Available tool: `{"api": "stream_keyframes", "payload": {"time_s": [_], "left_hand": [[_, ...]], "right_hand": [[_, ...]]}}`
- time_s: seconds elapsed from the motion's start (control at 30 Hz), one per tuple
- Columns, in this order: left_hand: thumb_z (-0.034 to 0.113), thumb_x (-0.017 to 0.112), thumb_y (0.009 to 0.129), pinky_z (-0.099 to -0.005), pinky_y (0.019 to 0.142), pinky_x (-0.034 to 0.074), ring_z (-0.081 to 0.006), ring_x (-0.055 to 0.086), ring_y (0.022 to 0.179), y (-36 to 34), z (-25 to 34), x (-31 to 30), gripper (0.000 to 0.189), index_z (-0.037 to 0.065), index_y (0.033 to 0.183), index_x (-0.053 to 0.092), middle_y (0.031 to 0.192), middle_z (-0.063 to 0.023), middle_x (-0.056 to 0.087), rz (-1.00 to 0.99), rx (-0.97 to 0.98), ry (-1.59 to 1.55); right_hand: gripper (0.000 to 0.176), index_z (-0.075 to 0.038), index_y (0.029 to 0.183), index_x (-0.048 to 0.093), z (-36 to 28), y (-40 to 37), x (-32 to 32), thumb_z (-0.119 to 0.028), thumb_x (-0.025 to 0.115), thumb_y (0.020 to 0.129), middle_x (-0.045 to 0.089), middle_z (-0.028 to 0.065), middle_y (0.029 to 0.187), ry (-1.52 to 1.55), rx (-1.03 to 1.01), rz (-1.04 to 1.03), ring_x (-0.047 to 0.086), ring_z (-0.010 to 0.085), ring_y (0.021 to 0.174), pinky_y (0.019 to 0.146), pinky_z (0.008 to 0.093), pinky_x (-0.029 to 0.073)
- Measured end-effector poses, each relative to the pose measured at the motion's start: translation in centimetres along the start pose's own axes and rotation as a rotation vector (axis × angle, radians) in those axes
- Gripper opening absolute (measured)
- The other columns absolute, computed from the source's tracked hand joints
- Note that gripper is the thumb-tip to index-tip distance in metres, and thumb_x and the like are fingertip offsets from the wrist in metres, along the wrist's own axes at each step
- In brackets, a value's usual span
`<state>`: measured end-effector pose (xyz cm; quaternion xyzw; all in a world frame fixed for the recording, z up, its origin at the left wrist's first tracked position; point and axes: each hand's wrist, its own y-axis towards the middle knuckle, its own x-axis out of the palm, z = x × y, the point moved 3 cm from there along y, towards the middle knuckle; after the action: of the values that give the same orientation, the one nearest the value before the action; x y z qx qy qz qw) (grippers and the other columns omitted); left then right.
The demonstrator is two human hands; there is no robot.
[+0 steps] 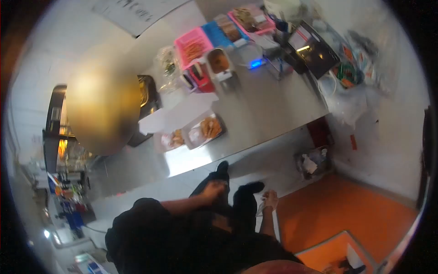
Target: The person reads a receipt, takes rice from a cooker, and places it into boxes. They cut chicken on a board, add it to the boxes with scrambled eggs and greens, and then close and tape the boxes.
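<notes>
Blurred by motion, my left hand (213, 189) hangs over my dark trousers, below the front edge of the steel table (260, 118); its fingers are smeared. My right hand (270, 200) is lower right, beside my dark shoe, its fingers curled in around something pale that I cannot make out. Neither hand touches the table. Near the table's front edge two open white boxes hold fried food: the left box (163, 141) and the right box (194, 139), their lids raised behind them.
Behind the boxes are a metal container (218, 61), a pink basket (194, 45) and a blue-lit device (258, 63). A black screen (315, 49) stands at the back right. A blurred yellowish round shape (102, 107) covers part of the left. A bin (315, 162) stands on the floor.
</notes>
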<state>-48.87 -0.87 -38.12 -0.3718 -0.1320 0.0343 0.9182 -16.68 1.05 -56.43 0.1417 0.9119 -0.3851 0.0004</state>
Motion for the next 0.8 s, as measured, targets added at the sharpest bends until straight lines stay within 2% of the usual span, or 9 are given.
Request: {"api": "stream_keyframes", "payload": {"time_s": [0.07,0.13,0.2,0.33,0.37,0.47,0.6,0.67,0.8], "left_hand": [[0.01,0.06,0.086,-0.0312,0.067,0.047,-0.0154,0.056,0.073,-1.5,8.4,-3.2,0.015,0.004,0.099,0.057,0.081,-0.0047,0.058,0.347,0.13,0.111],[0.007,0.064,0.082,-0.0345,0.067,0.047,-0.0201,0.058,0.075,2.0,10.7,-10.0,0.014,0.003,0.095,0.059,0.082,-0.0076,0.057,0.628,0.573,0.38],[0.003,0.065,0.081,-0.0359,0.073,0.048,-0.0268,0.058,0.085,0.8,19.2,-12.9,0.013,-0.001,0.092,0.059,0.089,-0.0132,0.057,0.934,0.887,0.787],[0.017,0.069,0.085,-0.0434,0.086,0.046,-0.0384,0.057,0.098,5.2,19.1,-20.3,0.027,-0.004,0.098,0.061,0.107,-0.0195,0.057,0.913,0.74,0.693],[0.032,0.063,0.089,-0.0485,0.091,0.042,-0.0376,0.055,0.106,5.9,19.4,-20.3,0.035,0.0,0.104,0.064,0.113,-0.0173,0.059,0.966,0.39,0.973],[0.041,0.057,0.091,-0.0535,0.092,0.036,-0.0352,0.052,0.111,7.8,18.8,-21.2,0.04,0.005,0.107,0.064,0.113,-0.0133,0.061,1.186,0.211,1.057],[0.036,0.06,0.089,-0.0513,0.089,0.034,-0.0321,0.051,0.11,5.8,16.1,-20.7,0.032,0.009,0.106,0.064,0.11,-0.0101,0.062,1.212,0.285,1.112],[0.036,0.062,0.088,-0.0527,0.092,0.033,-0.0342,0.05,0.111,6.4,17.2,-20.8,0.036,0.005,0.107,0.061,0.108,-0.0137,0.06,1.259,0.336,0.988],[0.034,0.059,0.091,-0.0524,0.097,0.031,-0.0373,0.047,0.111,5.9,14.4,-21.3,0.042,-0.001,0.113,0.056,0.11,-0.02,0.057,1.558,0.386,0.788]], "right_hand": [[0.017,-0.001,0.087,0.061,-1.5,1.8,-2.4,-0.017,0.06,0.089,0.061,0.01,0.072,-0.167,-0.095,-0.017,0.058,0.0187,0.06,0.051,0.0319,0.048],[0.023,-0.002,0.09,0.064,-1.7,6.3,-5.4,-0.024,0.054,0.09,0.063,0.0117,0.082,-0.387,-0.149,-0.031,0.061,0.0237,0.071,0.064,0.0369,0.047],[0.033,-0.004,0.095,0.066,-11.4,5.7,-4.1,-0.031,0.05,0.09,0.066,0.0118,0.089,-0.576,-0.076,0.029,0.062,0.0283,0.079,0.074,0.0411,0.046],[0.031,-0.002,0.089,0.065,-21.1,7.0,0.7,-0.031,0.056,0.086,0.064,0.008,0.075,-0.388,-0.276,0.144,0.06,0.0219,0.069,0.064,0.0365,0.046],[0.031,-0.001,0.084,0.065,-23.9,8.4,2.4,-0.03,0.055,0.086,0.063,0.0072,0.07,-0.551,-0.356,0.214,0.06,0.0178,0.064,0.059,0.0347,0.046],[0.033,0.001,0.089,0.064,-35.0,3.4,10.8,-0.031,0.056,0.086,0.062,0.0089,0.069,-0.451,-0.511,0.119,0.059,0.018,0.063,0.059,0.0349,0.047],[0.028,-0.004,0.095,0.066,-43.7,1.6,18.8,-0.031,0.064,0.09,0.065,0.0079,0.082,-0.504,-0.565,0.046,0.061,0.0195,0.076,0.069,0.034,0.048],[0.027,-0.003,0.091,0.065,-47.9,8.2,24.6,-0.03,0.064,0.09,0.066,0.0114,0.083,-0.397,-1.145,-0.017,0.063,0.0242,0.077,0.07,0.0376,0.049],[0.02,-0.005,0.093,0.065,-62.4,13.7,36.6,-0.023,0.066,0.084,0.067,0.0138,0.091,-0.743,-1.319,-0.123,0.063,0.0353,0.084,0.075,0.0429,0.049]]}}
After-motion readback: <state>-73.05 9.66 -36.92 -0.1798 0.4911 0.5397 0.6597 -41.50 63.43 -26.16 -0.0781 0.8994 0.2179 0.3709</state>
